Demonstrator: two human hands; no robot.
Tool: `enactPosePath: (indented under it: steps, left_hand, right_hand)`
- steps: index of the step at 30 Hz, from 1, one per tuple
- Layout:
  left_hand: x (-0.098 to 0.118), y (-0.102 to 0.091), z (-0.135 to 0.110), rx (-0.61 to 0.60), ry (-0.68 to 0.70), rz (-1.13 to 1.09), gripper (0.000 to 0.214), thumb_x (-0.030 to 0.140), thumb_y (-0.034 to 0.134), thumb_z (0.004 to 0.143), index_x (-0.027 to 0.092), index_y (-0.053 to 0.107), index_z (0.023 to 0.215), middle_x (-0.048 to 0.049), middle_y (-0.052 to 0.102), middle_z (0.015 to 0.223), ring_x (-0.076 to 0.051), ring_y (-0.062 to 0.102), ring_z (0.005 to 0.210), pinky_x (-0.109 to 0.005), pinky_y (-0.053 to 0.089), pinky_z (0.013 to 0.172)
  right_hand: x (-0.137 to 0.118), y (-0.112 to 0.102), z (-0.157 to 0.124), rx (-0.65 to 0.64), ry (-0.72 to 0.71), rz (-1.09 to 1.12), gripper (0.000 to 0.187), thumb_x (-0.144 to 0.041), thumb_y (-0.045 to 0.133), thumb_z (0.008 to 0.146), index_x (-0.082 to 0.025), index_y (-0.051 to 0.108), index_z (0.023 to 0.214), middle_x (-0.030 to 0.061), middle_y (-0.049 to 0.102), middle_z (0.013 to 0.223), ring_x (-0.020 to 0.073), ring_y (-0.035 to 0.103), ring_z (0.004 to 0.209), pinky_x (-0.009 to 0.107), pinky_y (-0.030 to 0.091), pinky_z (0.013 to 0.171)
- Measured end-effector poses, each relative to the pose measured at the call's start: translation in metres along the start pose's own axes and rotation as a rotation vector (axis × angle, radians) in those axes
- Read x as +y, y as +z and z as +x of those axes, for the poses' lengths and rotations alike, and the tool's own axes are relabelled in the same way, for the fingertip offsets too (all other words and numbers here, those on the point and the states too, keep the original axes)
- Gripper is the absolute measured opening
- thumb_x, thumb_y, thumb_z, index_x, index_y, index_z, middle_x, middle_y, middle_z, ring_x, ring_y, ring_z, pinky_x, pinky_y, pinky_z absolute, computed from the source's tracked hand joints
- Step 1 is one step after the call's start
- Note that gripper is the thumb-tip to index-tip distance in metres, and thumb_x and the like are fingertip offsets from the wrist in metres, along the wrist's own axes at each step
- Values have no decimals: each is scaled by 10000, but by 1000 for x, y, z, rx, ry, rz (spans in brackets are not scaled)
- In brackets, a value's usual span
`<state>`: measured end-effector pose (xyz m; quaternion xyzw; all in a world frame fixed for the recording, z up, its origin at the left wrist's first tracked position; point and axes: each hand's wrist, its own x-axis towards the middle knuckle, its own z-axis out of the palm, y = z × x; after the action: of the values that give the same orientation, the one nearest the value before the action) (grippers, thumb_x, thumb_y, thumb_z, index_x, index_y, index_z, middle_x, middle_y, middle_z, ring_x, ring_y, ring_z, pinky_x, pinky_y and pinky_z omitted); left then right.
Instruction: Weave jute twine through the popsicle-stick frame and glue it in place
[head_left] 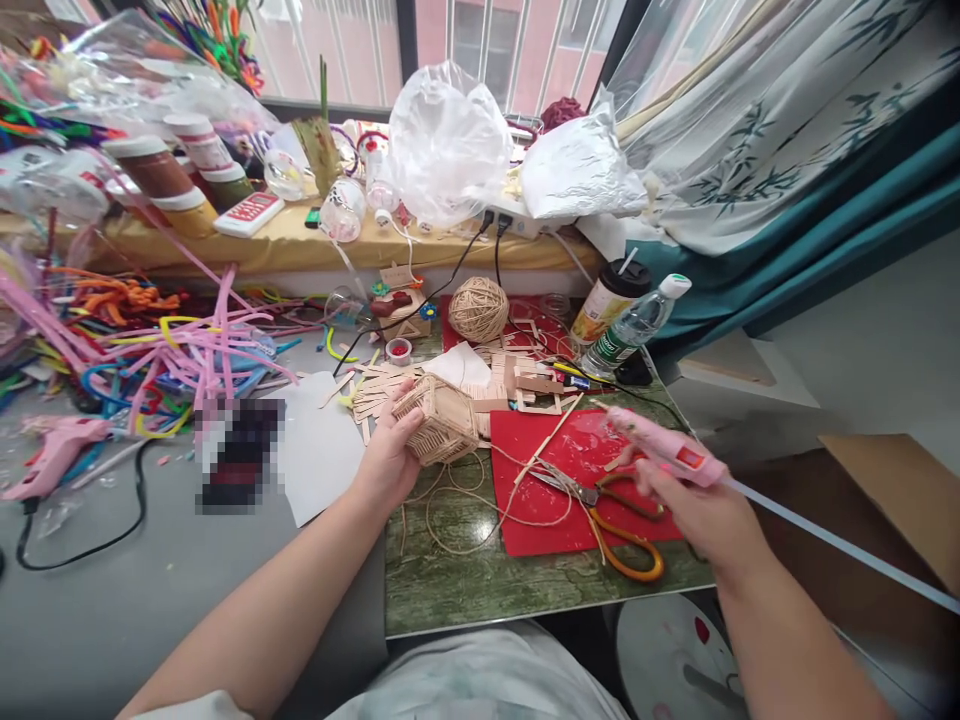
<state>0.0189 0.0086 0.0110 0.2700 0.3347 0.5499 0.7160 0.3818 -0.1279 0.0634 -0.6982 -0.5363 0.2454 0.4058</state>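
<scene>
I have the left hand [388, 455] closed around the near left side of a twine-wrapped stick basket [442, 420], thumb and fingers pressed to its wall. The basket sits tilted just off those fingertips, to the left of the right hand and well apart from it. The right hand [709, 510] is wrapped around a pink glue gun [667, 445] — I see its nozzle pointing leftward, toward the basket but not touching it. A long pale glue stick [840, 540] runs out of the gun's back, past the right wrist.

Between the hands I see loose twine [429, 520] looping below the basket; I can't tell whether it is attached. Just left of the right hand, orange-handled scissors [627, 563] lie on a red sheet [536, 535], blades toward the left hand. Beyond the left hand are flat wooden sticks [375, 392] and — farther out — a twine ball [478, 309].
</scene>
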Motion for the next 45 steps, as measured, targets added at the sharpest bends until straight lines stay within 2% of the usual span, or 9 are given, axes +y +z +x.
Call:
enactPosePath:
  steps: [1, 5, 6, 8, 13, 23, 29, 37, 45]
  left_hand:
    - [-1, 0, -1, -2, -3, 11, 757, 348, 891, 841, 321, 528, 1505, -83, 670, 1506, -290, 719, 1271, -419, 605, 1055]
    - [-3, 2, -5, 11, 6, 50, 822, 358, 914, 817, 333, 498, 1526, -96, 620, 1564, -308, 694, 1316, -437, 604, 1067]
    - [-3, 3, -6, 10, 8, 60, 840, 359, 918, 811, 337, 489, 1532, -99, 610, 1573, -314, 689, 1324, -455, 598, 1081]
    - [-3, 6, -8, 2, 8, 77, 878, 364, 925, 801, 342, 464, 1548, -108, 613, 1562, -324, 694, 1318, -492, 587, 1099]
    - [-3, 10, -10, -8, -3, 71, 915, 360, 935, 783, 325, 446, 1556, -124, 639, 1518, -325, 715, 1273, -496, 608, 1050]
    - [-3, 11, -11, -10, -24, 63, 903, 369, 933, 788, 329, 442, 1545, -121, 660, 1489, -333, 721, 1262, -499, 610, 1030]
    - [-3, 10, -10, -23, -24, 59, 886, 378, 924, 802, 335, 444, 1547, -118, 663, 1489, -335, 721, 1273, -531, 592, 1077]
    - [-2, 12, -10, -2, -30, 53, 909, 359, 939, 777, 324, 456, 1546, -121, 626, 1543, -337, 678, 1348, -502, 587, 1097]
    - [-2, 10, -10, -16, -21, 65, 872, 371, 932, 789, 337, 477, 1532, -118, 599, 1572, -344, 673, 1362, -514, 576, 1118]
  right_hand:
    - [-16, 10, -3, -126, -1, 65, 336, -457, 692, 978, -244, 735, 1234, 71, 798, 965, 204, 699, 672, 321, 586, 622]
    - [-67, 51, -8, -395, -154, 101, 162, -341, 660, 1006, -258, 746, 1115, 66, 776, 1075, 253, 735, 966, 368, 590, 868]
    - [-76, 61, -7, -444, -192, 104, 124, -305, 642, 1009, -249, 733, 1074, 66, 761, 1072, 258, 720, 993, 380, 576, 902]
    - [-88, 78, -4, -477, -234, 122, 68, -255, 625, 998, -239, 685, 968, 46, 716, 966, 232, 683, 898, 358, 555, 833]
    - [-92, 98, 3, -490, -266, 123, 107, -220, 608, 988, -235, 594, 884, 7, 628, 855, 185, 601, 781, 314, 505, 747]
    - [-92, 104, 9, -484, -273, 125, 121, -218, 605, 977, -241, 572, 862, 4, 614, 838, 186, 594, 770, 315, 493, 746]
    - [-86, 110, 8, -475, -309, 91, 118, -226, 596, 1002, -239, 573, 887, 13, 625, 857, 188, 588, 770, 318, 490, 738]
    - [-77, 119, 8, -430, -300, 13, 298, -378, 670, 1027, -243, 517, 811, -9, 559, 789, 179, 574, 711, 319, 452, 681]
    - [-77, 121, 9, -389, -270, 2, 272, -353, 754, 979, -251, 568, 809, -12, 609, 774, 185, 600, 693, 323, 483, 674]
